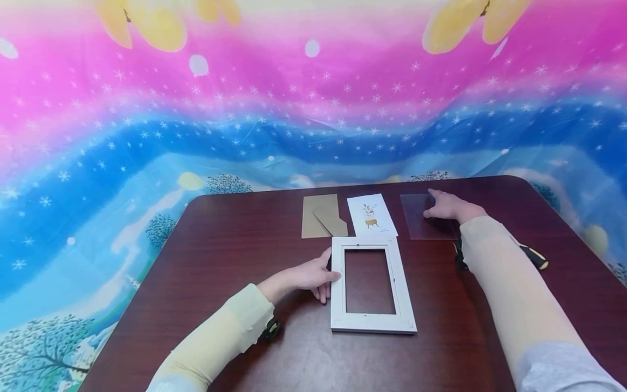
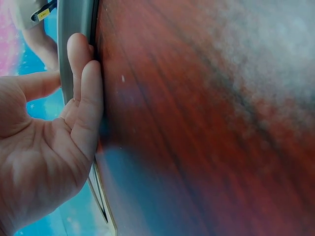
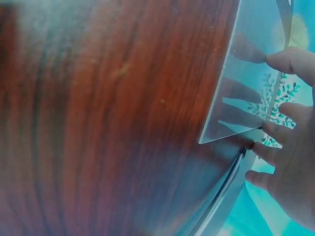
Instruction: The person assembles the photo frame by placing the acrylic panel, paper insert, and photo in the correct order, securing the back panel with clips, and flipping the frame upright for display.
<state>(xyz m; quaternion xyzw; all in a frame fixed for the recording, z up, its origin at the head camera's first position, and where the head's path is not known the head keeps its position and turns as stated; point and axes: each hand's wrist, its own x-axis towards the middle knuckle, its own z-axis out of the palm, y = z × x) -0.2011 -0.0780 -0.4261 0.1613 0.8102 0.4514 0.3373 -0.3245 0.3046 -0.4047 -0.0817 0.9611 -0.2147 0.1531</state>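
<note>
A white picture frame lies on the table, its opening showing the dark wood beneath. My left hand holds its left side, thumb on top and fingers along the outer edge; in the left wrist view the frame's side runs between thumb and fingers. At the back right lies a clear sheet. My right hand is over its right part with fingers spread, and in the right wrist view the thumb tip meets the sheet.
Behind the frame lie a tan backing board with a flap and a white card printed with a potted plant. A black-and-yellow piece shows beside the right sleeve. The brown table ends at a patterned cloth.
</note>
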